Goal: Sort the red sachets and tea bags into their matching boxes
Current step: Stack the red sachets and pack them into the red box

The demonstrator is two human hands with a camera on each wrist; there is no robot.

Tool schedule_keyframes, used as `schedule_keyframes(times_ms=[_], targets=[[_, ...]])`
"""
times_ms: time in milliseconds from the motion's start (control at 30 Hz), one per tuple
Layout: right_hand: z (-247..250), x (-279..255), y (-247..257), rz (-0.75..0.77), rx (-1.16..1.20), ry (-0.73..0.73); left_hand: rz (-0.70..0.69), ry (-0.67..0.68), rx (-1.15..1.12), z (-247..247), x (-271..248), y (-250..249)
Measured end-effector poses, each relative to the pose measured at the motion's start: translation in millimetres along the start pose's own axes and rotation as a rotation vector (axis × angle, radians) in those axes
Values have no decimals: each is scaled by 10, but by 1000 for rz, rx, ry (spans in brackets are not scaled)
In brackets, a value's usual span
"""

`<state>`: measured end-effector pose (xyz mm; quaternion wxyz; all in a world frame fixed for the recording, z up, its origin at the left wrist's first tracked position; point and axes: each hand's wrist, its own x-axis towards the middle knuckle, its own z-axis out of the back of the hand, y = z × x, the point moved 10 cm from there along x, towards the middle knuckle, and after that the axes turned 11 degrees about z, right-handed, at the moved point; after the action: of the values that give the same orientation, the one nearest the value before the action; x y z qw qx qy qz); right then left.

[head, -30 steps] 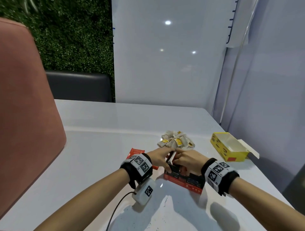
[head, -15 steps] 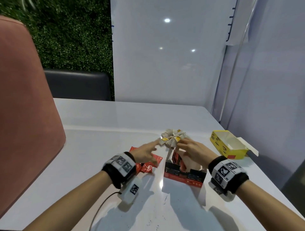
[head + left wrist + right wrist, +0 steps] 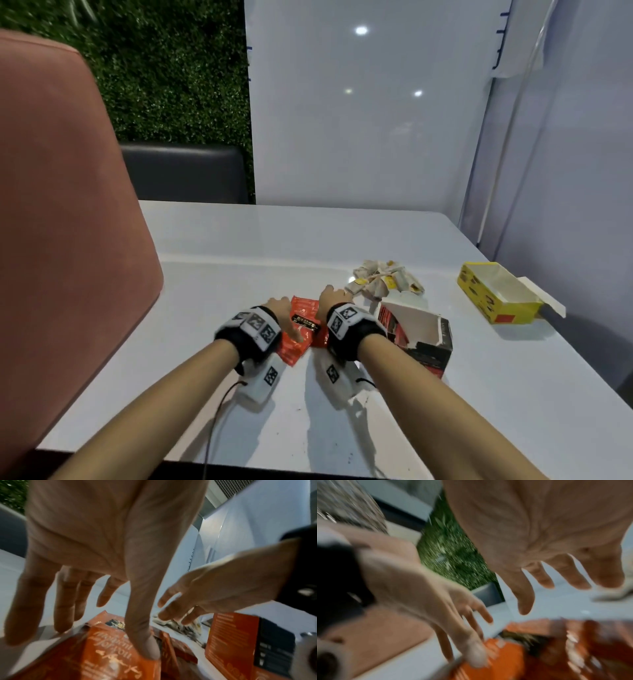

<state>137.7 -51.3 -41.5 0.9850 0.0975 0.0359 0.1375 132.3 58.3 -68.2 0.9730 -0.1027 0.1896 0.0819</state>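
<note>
Cool even overhead light, glare spots on wall panel [image 3: 359, 102]; wrist views motion-blurred, edges warped

Right wrist view blurred; red sachets [image 3: 505, 660] smeared.

Head view looks down; wrist views closely share red sachets [image 3: 301, 329].

White table [image 3: 239, 260]: red sachets [image 3: 301, 329] near centre, tea bags [image 3: 383, 281] beyond, red-black box [image 3: 421, 335] right, yellow box [image 3: 496, 294] far right.
</note>
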Motion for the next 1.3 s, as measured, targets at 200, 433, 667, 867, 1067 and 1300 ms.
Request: schedule_keyframes(times_ms=[200,433,667,867,1067,1300], targets=[[-259,173,-234,-192,74,-48,49,-39,-63,-85,151,54],[-326,158,-283,-184,257,23,45,6,-285,-55,167,242],[44,6,-108,-54,710,-204,-63,32,-874,148,8,564],[510,-614,-122,44,1049,-500,-87,92,-1361,99,-375,868],[542,-955,-89,83,1089,-529,-105,79,-1351,-29,-574,757],[438,-1013,-138,65,1216,-441,37,527,-1938,-320,-578,536]])
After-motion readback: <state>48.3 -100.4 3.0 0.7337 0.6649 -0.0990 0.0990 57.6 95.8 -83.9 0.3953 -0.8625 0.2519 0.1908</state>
